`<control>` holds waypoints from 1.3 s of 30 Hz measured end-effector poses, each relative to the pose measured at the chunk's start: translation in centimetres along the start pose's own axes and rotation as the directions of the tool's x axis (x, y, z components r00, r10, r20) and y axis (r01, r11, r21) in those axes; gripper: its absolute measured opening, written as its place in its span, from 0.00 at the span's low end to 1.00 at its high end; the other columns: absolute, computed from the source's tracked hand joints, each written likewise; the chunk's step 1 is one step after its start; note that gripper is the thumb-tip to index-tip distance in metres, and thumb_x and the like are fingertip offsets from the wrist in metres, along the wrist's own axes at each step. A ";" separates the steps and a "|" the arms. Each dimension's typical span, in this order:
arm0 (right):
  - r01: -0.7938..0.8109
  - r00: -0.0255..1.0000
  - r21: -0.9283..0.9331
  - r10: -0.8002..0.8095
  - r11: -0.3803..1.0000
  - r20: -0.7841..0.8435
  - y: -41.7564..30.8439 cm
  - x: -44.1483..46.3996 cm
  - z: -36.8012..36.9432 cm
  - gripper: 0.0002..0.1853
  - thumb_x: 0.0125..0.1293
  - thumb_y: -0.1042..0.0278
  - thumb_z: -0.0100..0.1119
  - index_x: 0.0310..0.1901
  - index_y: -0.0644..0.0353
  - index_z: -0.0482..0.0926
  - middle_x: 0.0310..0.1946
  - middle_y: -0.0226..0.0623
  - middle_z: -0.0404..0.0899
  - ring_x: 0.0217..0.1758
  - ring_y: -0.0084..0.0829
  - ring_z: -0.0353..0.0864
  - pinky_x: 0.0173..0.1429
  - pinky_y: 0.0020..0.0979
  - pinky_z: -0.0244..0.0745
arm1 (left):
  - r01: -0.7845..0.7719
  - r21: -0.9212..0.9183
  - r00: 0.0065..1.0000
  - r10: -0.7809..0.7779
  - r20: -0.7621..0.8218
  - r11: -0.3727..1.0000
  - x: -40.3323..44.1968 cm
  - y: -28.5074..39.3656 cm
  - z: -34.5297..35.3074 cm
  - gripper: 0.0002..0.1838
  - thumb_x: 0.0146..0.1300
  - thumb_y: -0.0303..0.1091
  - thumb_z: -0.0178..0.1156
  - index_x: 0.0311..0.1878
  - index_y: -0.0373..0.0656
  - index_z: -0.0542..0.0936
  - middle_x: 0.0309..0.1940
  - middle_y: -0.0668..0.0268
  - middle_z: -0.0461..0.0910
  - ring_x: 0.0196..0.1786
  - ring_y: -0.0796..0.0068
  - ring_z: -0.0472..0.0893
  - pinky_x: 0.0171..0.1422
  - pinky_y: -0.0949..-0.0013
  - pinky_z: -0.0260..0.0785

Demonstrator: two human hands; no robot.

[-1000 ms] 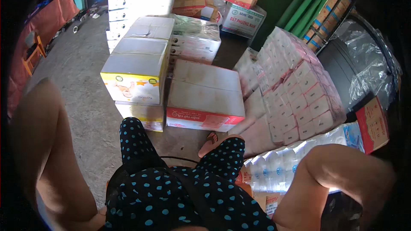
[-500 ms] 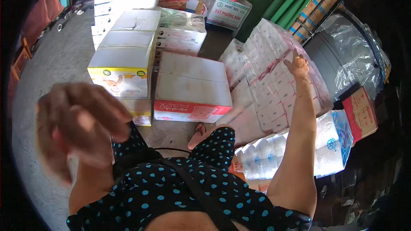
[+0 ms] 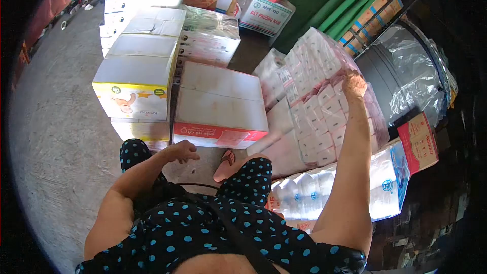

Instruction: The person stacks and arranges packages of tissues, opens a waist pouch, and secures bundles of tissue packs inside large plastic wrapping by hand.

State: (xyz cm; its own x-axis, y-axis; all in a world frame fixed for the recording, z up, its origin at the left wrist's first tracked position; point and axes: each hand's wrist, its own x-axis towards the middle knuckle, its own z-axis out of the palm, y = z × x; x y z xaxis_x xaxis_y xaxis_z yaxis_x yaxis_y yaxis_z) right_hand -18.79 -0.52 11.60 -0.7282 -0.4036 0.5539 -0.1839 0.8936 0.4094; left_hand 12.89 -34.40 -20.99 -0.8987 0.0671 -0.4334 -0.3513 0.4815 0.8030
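My right hand (image 3: pixel 354 84) is stretched forward, its fingers closed on the plastic wrapping along the upper edge of a big pack of paper rolls (image 3: pixel 324 114). Clear, pinkish film covers the stacked white rolls; my fingertips are partly hidden. Low in front of my body, my left hand (image 3: pixel 182 152) holds nothing, its fingers loosely bent and a little apart. It hangs near the front of a white carton with a red printed side (image 3: pixel 215 136). A shiny wrapped pack with blue print (image 3: pixel 340 182) lies under my right forearm.
White cartons with yellow trim (image 3: pixel 134 94) are stacked at left. Behind stand a wrapped stack (image 3: pixel 210 35) and a printed carton (image 3: pixel 266 15). A red and brown box (image 3: pixel 418 142) sits at right, beneath a plastic-draped dark object (image 3: pixel 401 71). Grey concrete floor (image 3: pixel 56 137) stretches along the left.
My left hand has dropped from close before the camera at left to low near the red-sided carton. My right hand's spread fingers have closed on the wrapping. The view has shifted slightly.
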 end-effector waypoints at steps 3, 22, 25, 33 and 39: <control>0.093 0.992 -0.006 -0.094 0.996 -0.088 1.0 0.1 0.0 0.12 0.55 0.64 0.52 0.43 0.45 0.73 0.36 0.37 0.76 0.43 0.40 0.76 0.46 0.38 0.73 | 0.041 0.117 0.999 -0.045 0.027 0.992 1.2 -1.5 0.5 0.28 0.45 0.46 0.62 0.45 0.35 0.75 0.35 0.55 0.79 0.38 0.63 0.77 0.44 0.66 0.70; -0.222 0.328 0.445 0.496 0.868 -0.804 9.5 0.5 -18.0 0.12 0.53 0.59 0.58 0.22 0.59 0.77 0.23 0.37 0.79 0.28 0.37 0.79 0.31 0.39 0.70 | -0.202 0.414 0.971 0.238 -0.035 0.887 2.2 -3.2 1.3 0.35 0.47 0.56 0.59 0.52 0.37 0.71 0.46 0.50 0.74 0.50 0.52 0.72 0.55 0.60 0.64; 0.193 0.372 0.732 0.641 0.654 -0.671 9.4 0.4 -19.2 0.10 0.52 0.62 0.61 0.22 0.60 0.78 0.22 0.33 0.79 0.28 0.29 0.79 0.31 0.33 0.70 | -0.231 0.173 0.947 0.262 -0.187 0.958 0.9 -0.9 0.8 0.33 0.48 0.53 0.61 0.52 0.38 0.71 0.43 0.51 0.75 0.49 0.53 0.73 0.52 0.63 0.66; 0.250 0.746 0.707 0.334 0.661 -0.576 -1.7 -2.3 -14.4 0.09 0.55 0.66 0.56 0.33 0.63 0.78 0.31 0.37 0.79 0.31 0.27 0.79 0.37 0.29 0.73 | -0.366 -0.744 0.899 0.420 -0.126 0.560 -0.4 4.3 -0.8 0.32 0.59 0.48 0.56 0.63 0.45 0.60 0.56 0.59 0.67 0.57 0.66 0.68 0.54 0.61 0.66; 0.334 0.830 0.931 0.423 0.145 -0.364 -18.4 -1.4 4.9 0.04 0.58 0.74 0.49 0.30 0.63 0.73 0.28 0.33 0.75 0.29 0.23 0.72 0.35 0.26 0.68 | -0.143 -0.989 0.835 0.540 -0.104 0.031 -0.1 2.9 -0.4 0.35 0.58 0.53 0.54 0.64 0.45 0.58 0.59 0.60 0.65 0.61 0.65 0.64 0.61 0.58 0.61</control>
State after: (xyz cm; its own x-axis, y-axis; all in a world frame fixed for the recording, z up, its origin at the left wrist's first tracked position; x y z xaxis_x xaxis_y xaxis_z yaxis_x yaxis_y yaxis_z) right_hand -17.62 -15.42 -0.29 -0.4421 -0.0285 0.8965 -0.8848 0.1779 -0.4307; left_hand 11.86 -33.38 -18.48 -0.9676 0.2251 0.1143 -0.1419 -0.8593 0.4914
